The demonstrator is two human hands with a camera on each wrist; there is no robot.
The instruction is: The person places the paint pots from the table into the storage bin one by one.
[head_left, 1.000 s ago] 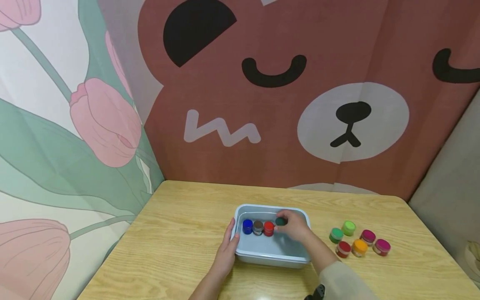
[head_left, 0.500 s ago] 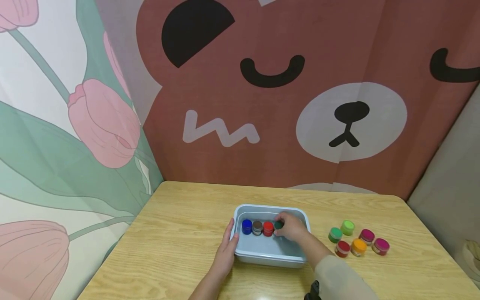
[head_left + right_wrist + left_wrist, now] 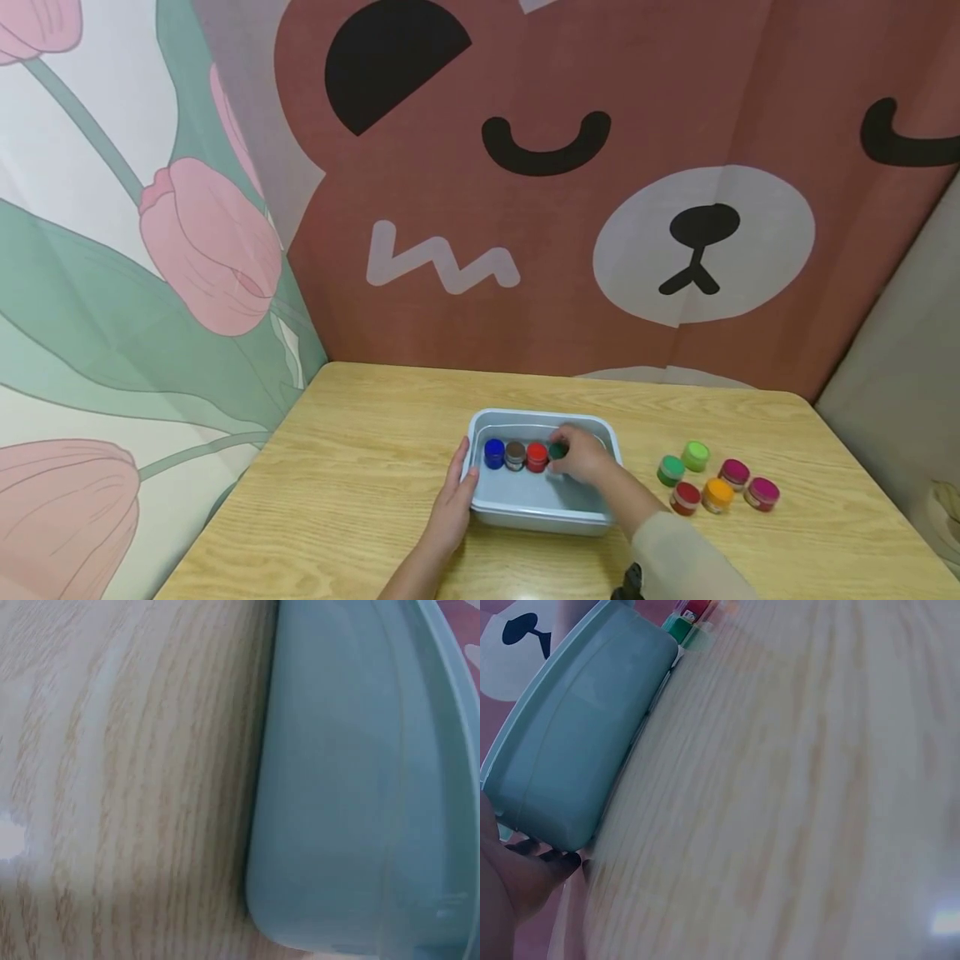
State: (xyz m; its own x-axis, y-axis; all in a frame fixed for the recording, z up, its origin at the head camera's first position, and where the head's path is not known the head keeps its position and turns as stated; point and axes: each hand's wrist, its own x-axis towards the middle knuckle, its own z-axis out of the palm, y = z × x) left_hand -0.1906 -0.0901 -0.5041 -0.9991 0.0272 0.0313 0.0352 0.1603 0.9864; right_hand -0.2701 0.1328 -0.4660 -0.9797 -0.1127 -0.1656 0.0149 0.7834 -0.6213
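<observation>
"What's leftmost?"
"The left hand (image 3: 448,504), holding the tray (image 3: 542,524) at nine o'clock."
"Inside?"
"Blue jar (image 3: 494,454), brown jar (image 3: 515,456), red jar (image 3: 537,457), ten o'clock to eleven; at one, the dark green jar (image 3: 557,451), pinched in the grip of the right hand (image 3: 585,456), which blocks part of it."
"Beyond?"
"Six jars (image 3: 717,495), three o'clock, on the worktop (image 3: 360,475)."

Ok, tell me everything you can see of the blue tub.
The blue tub is pale, rectangular and open-topped, with rounded corners, a lipped rim and a faint line along its outer wall. It looks like plastic and stands upright on the table. The left grip touches its left end; the right forearm hides part of its right side. Inside, a blue jar, brown jar and red jar stand in a row, and the right grip pinches a dark green jar.
</observation>
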